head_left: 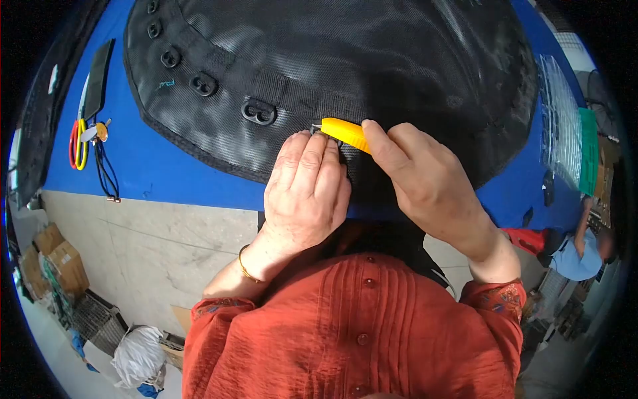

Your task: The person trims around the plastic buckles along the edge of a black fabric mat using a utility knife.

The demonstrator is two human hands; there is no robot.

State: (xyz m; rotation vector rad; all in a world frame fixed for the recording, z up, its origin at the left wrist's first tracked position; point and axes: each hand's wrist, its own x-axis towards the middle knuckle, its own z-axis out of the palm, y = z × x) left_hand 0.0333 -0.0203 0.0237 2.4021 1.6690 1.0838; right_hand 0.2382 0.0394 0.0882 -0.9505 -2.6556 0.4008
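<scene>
A large black mesh-like fabric piece [266,40] with a webbing band lies on the blue table. Black plastic buckles [259,112] are fixed in a curved row along its near-left edge. My left hand [306,183] rests at that edge, fingers together and bent over another buckle, which is mostly hidden beneath the fingertips. My right hand [425,169] grips a yellow utility knife [344,133]. Its short blade points left and sits just above my left fingertips, close to the buckle; whether it touches is unclear.
On the blue tabletop [173,179] at left lie red-and-yellow-handled scissors [81,146] and a black cord [106,166]. Clear plastic sheets [558,120] and a green container [588,151] are at right. Another person [578,256] is at far right. Cardboard boxes [63,263] stand on the floor at left.
</scene>
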